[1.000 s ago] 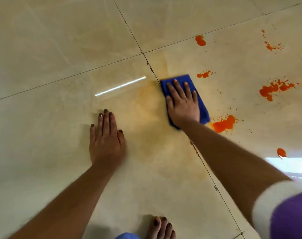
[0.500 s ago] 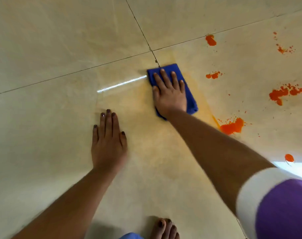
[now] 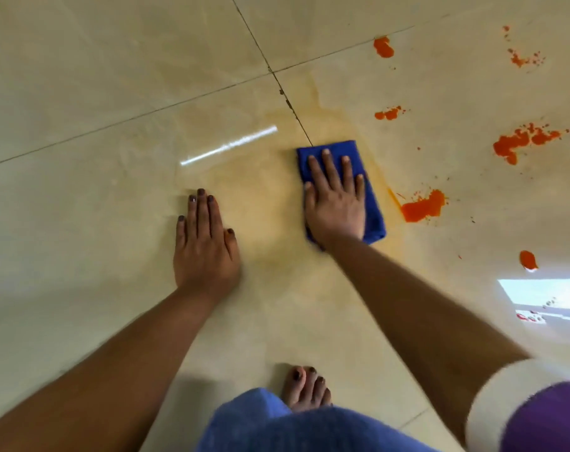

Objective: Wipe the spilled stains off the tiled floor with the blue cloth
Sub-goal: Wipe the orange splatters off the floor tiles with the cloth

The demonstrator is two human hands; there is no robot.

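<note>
On the glossy beige tiled floor (image 3: pixel 81 76), the right hand (image 3: pixel 337 203) presses flat, fingers spread, on the folded blue cloth (image 3: pixel 373 203); the left hand (image 3: pixel 205 246) rests flat alongside. Bright orange splatter stains (image 3: pixel 423 207) lie just right of the cloth; a bare foot (image 3: pixel 306 389) stands nearer.

Folded blue microfibre cloth (image 3: pixel 371 203) flat on glossy beige tiled floor (image 3: pixel 81 93), just right of the grout line, amid a pale yellow-orange smeared film (image 3: pixel 260 197). Bright orange spilled stains (image 3: pixel 422 208) to its right – biggest blob nearby, smaller splatters further out – approx. six patches.
</note>
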